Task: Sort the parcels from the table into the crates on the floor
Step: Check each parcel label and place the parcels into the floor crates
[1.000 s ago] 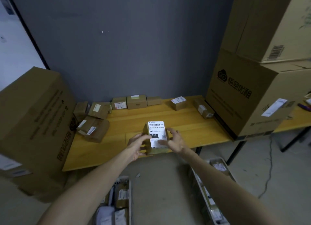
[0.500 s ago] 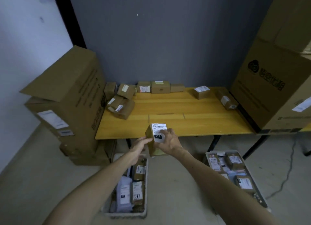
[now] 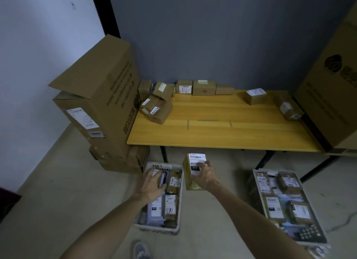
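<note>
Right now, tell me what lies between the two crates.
Only bare floor, in the head view; the right hand holds a parcel above it, beside the left crate.

A parcel sorting room: labelled parcels (image 3: 256, 96) on a table (image 3: 222, 135), big cartons (image 3: 100, 104), floor crates (image 3: 253, 189).

small brown parcel (image 3: 190, 172) with a white 010 label, upright in the right hand (image 3: 204, 176), just beside the left crate (image 3: 164, 168), right crate (image 3: 253, 191) well apart, both packed with parcels, brown boxes (image 3: 203, 87) along the bench (image 3: 222, 133) back edge
</note>
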